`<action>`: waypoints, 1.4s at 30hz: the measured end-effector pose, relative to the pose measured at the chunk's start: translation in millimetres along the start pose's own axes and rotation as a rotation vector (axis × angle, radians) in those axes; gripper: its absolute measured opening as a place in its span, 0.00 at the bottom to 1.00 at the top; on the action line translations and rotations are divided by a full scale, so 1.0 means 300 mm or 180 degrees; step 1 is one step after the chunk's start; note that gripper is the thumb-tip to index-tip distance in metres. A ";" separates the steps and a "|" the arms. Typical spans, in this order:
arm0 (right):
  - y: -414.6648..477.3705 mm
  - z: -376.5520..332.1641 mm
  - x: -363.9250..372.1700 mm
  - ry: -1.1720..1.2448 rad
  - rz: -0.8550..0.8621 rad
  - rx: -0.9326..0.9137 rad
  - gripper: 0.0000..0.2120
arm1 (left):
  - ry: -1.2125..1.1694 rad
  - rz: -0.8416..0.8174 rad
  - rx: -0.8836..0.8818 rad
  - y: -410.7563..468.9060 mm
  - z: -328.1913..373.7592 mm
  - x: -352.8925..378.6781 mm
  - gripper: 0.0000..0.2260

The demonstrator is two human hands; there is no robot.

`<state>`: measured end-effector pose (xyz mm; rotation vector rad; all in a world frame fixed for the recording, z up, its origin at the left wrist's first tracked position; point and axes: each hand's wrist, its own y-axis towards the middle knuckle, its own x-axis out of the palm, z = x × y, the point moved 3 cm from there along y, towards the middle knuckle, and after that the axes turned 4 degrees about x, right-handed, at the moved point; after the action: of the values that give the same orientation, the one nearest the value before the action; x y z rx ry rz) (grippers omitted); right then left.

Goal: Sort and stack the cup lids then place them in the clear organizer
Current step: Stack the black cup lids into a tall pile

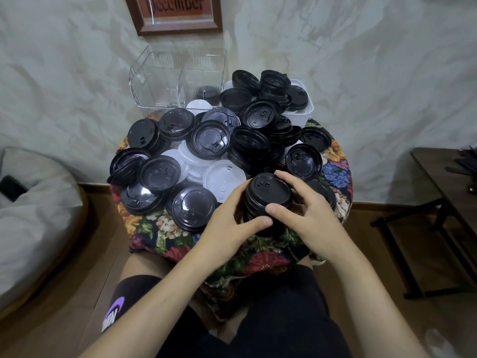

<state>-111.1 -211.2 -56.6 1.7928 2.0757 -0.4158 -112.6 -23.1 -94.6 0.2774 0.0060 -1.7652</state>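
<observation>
A tall stack of black plastic cup lids [268,195] stands at about 5 o'clock on the small round counter [335,174], which is draped in a flowered cloth [160,228]. Both hands are closed on it. The left hand [232,223] curls round the stack's 9 o'clock side, thumb laid across the near face. The right hand [307,210] wraps the 3 o'clock side, its fingers hooked over the far rim of the top lid and its thumb pressed on the near edge. A grip from both sides probably keeps the nested lids in line and squeezes them into one column that can be carried without fanning out.

The rest of the counter is heaped with loose black lids [160,171], some lying flat, some leaning in short slumped piles. A patch of white plastic lids [222,174] shows through near the centre. The colours are mixed, so much sorting appears to remain.

The clear plastic organizer [154,81] stands at 11 o'clock, against the wall, well apart from the held stack. One of its compartments seems to hold a dark ribbed stack, blurred through the wall. A white plastic tub [308,109] at 1 o'clock overflows with more black lids. Carrying the stack to the organizer means passing over the heap.
</observation>
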 end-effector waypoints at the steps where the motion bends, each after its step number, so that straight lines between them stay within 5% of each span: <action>1: 0.001 0.003 0.000 -0.0006 -0.0013 0.0013 0.32 | 0.0006 0.0017 -0.0005 -0.001 -0.001 0.008 0.33; 21: 0.014 -0.038 0.017 -0.0630 -0.0187 0.0068 0.35 | 0.0133 0.0056 0.0163 -0.001 0.020 0.022 0.28; 42: -0.017 -0.013 0.076 -0.0144 0.0498 0.0219 0.36 | 0.0443 0.0203 0.0130 -0.010 0.006 0.023 0.29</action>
<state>-119.3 -190.0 -63.6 1.9504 1.8957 -0.4844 -117.0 -29.3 -94.5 0.4255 0.0606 -1.6812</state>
